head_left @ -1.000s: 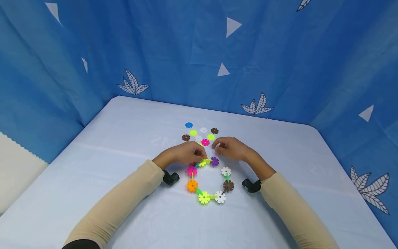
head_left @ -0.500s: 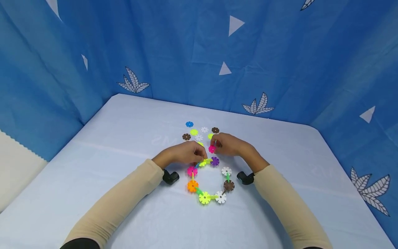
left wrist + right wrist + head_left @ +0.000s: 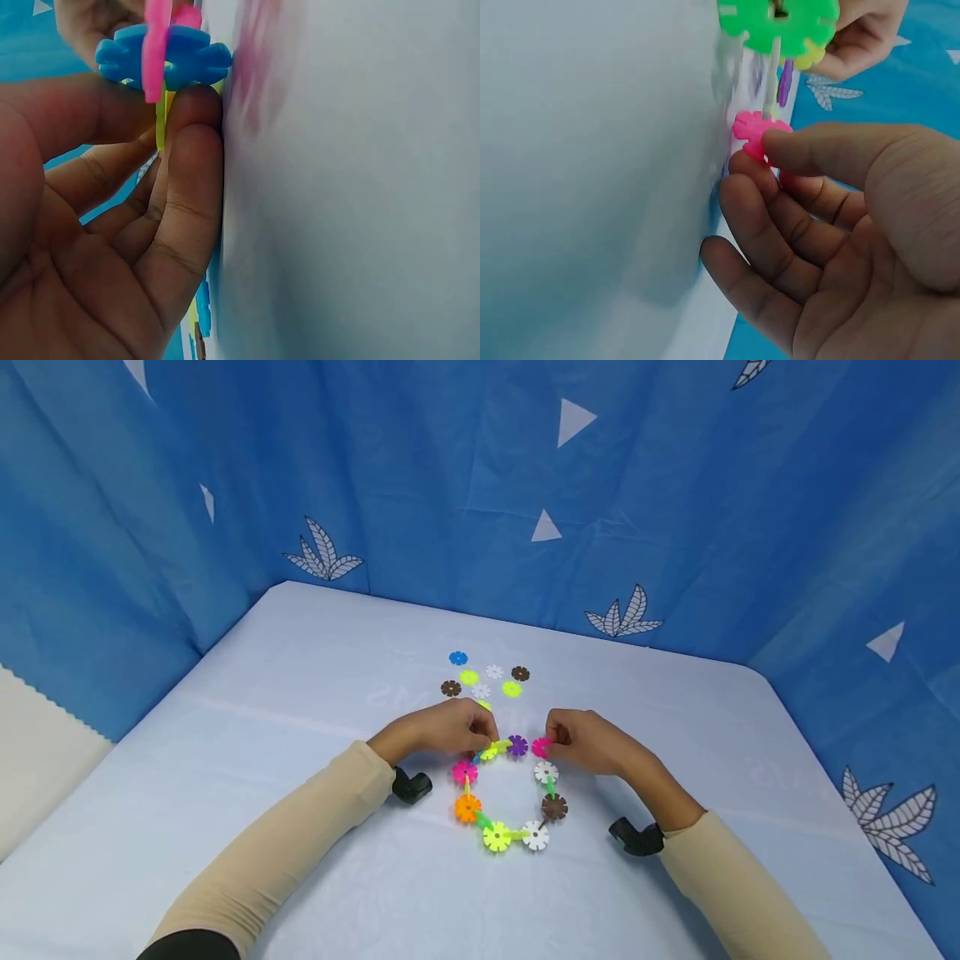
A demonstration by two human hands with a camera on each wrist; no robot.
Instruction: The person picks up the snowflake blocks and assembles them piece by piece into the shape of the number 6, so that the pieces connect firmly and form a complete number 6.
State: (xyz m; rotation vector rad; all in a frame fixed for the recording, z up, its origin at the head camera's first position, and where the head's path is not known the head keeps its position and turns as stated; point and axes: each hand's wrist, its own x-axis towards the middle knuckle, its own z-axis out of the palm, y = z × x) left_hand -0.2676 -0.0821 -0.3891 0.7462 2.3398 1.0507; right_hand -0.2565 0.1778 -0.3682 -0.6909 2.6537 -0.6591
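Notched plastic discs in several colours are slotted together into a nearly closed ring on the table; a gap shows between a purple disc (image 3: 517,745) and a white disc (image 3: 546,772). My left hand (image 3: 447,727) pinches the ring's far left part between thumb and fingers, at a yellow-green disc (image 3: 160,124) beside a blue disc (image 3: 124,56). My right hand (image 3: 592,742) pinches a single pink disc (image 3: 751,129) between thumb and index finger. This disc hovers at the gap, close to the purple and white ones; whether it touches either is unclear.
Behind the hands lie several loose discs, among them a blue disc (image 3: 458,657), a brown disc (image 3: 521,673) and a yellow-green disc (image 3: 512,689). The white table (image 3: 337,860) is backed by a blue curtain (image 3: 450,468).
My right hand picked up the pink disc from the loose pieces and carried it toward me and rightward to the ring's gap. The left hand kept its hold on the ring.
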